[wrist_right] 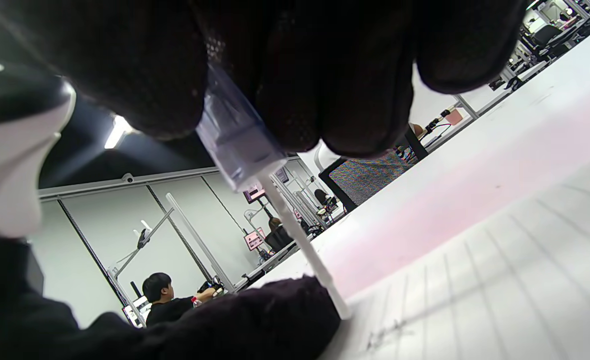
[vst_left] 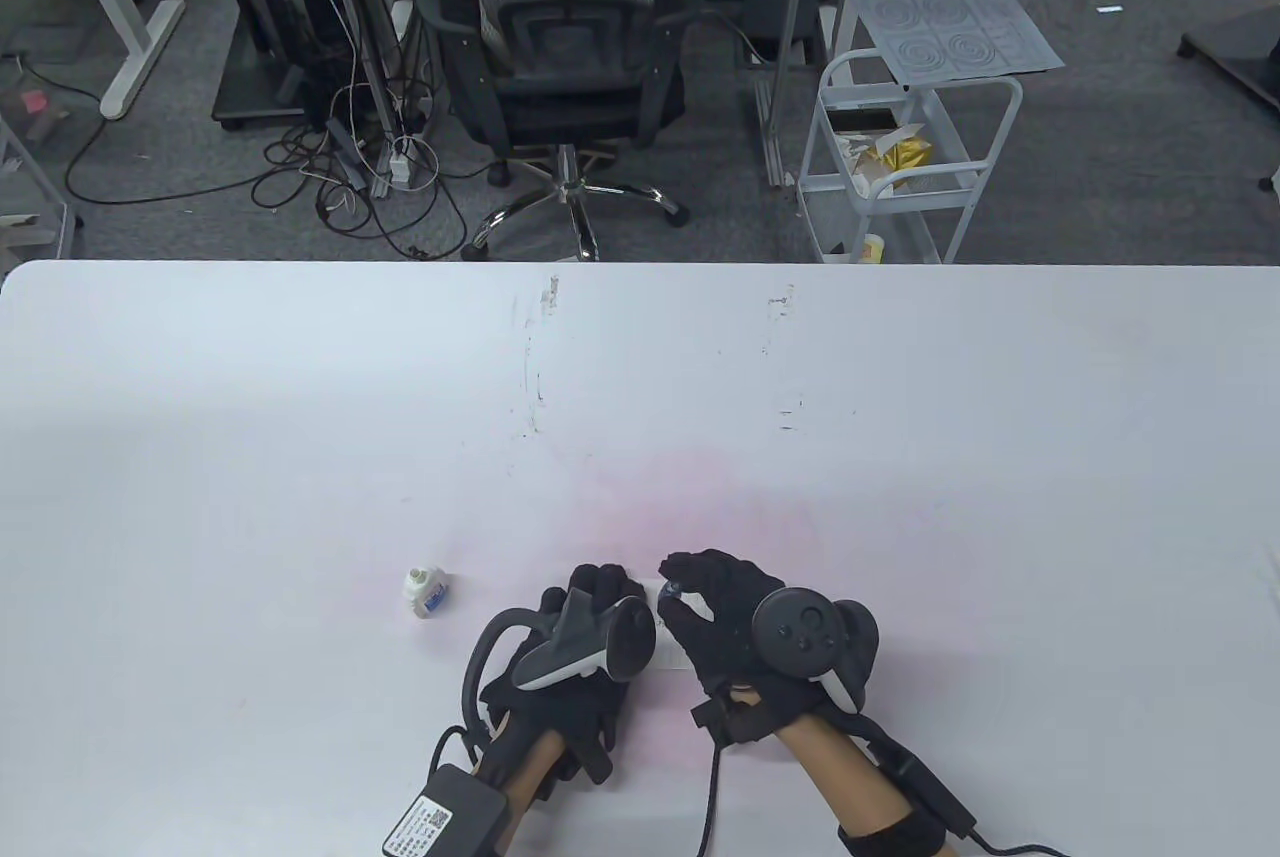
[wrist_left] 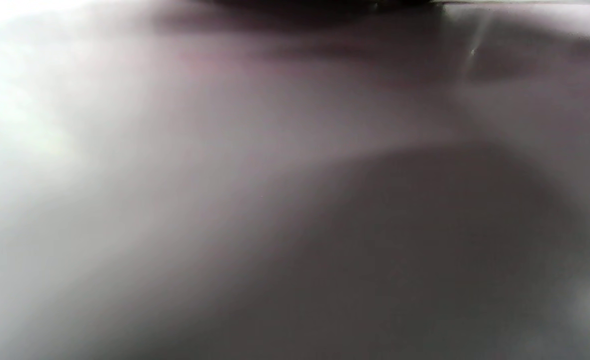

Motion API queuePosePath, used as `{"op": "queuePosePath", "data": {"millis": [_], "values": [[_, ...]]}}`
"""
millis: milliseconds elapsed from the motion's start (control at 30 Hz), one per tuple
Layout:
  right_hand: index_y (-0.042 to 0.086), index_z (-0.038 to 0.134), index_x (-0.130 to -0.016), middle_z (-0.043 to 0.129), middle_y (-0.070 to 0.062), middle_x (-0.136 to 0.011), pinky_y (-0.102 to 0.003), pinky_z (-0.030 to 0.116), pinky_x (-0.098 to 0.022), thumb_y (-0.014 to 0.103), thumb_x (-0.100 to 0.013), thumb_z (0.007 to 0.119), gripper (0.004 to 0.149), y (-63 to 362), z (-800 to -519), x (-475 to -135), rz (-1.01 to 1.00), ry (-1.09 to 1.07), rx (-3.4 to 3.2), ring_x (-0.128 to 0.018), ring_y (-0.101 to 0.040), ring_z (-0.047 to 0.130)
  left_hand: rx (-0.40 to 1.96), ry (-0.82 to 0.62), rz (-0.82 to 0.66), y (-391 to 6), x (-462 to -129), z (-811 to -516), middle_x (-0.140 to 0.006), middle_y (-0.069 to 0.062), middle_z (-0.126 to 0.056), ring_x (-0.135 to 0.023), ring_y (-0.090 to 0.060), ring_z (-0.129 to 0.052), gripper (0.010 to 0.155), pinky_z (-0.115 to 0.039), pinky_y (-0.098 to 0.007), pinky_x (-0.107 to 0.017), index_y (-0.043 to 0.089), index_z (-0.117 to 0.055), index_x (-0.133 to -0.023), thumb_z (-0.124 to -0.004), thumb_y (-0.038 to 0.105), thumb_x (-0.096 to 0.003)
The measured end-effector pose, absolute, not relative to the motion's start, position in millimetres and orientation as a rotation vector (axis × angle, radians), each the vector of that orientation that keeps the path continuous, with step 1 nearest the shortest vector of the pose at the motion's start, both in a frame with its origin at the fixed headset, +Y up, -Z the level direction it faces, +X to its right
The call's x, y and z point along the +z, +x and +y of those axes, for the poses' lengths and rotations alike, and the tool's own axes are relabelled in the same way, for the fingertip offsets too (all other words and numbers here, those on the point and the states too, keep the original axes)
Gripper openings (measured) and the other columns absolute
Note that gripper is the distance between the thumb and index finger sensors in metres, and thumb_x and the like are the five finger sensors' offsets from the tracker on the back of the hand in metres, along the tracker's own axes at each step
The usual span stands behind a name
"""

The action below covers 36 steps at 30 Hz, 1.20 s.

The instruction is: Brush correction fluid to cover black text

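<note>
- The table carries everything near its front edge; the left half, the whole far half and the right side lie open, marked only by scuffs and a pink stain.
- A small white bottle lies on its side left of both hands, apart from them, toward the front edge.
- The left hand lies over the left end of the paper, fingers pointing toward the far edge; whether they press or curl I cannot tell. Its wrist view is a grey blur.
- The lined paper shows between the two hands in the table view; in the right wrist view its ruled lines and a bit of black writing are visible.
- The right hand pinches the clear cap of the brush, fingers closed around it; the thin white stem slants down and its tip touches the paper just beside the writing.
- Right of this hand the table runs bare to its edge.
</note>
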State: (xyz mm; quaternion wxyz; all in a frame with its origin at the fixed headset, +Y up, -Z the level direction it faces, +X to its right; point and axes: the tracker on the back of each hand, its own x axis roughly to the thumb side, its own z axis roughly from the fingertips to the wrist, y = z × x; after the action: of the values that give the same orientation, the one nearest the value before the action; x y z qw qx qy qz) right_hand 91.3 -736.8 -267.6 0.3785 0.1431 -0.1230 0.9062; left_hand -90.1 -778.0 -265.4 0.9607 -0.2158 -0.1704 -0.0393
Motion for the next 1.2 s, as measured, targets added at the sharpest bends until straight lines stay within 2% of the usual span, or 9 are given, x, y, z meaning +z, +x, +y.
{"op": "queuePosePath", "data": {"millis": [1200], "values": [[0.021,0.085,-0.078,0.089,-0.005,-0.075,-0.059,0.071,-0.055,0.041,-0.036,0.089,0.047,87.4,-737.7,-271.3,-0.290,0.386,2.429,-0.062,-0.034,0.098,-0.080,-0.441,-0.344,-90.3,-265.3,-778.3,-0.118,-0.001,-0.015,-0.114,-0.028,-0.024,0.065,-0.034,-0.047,-0.083,0.030,-0.020,-0.108,-0.050,0.046,-0.0527]]}}
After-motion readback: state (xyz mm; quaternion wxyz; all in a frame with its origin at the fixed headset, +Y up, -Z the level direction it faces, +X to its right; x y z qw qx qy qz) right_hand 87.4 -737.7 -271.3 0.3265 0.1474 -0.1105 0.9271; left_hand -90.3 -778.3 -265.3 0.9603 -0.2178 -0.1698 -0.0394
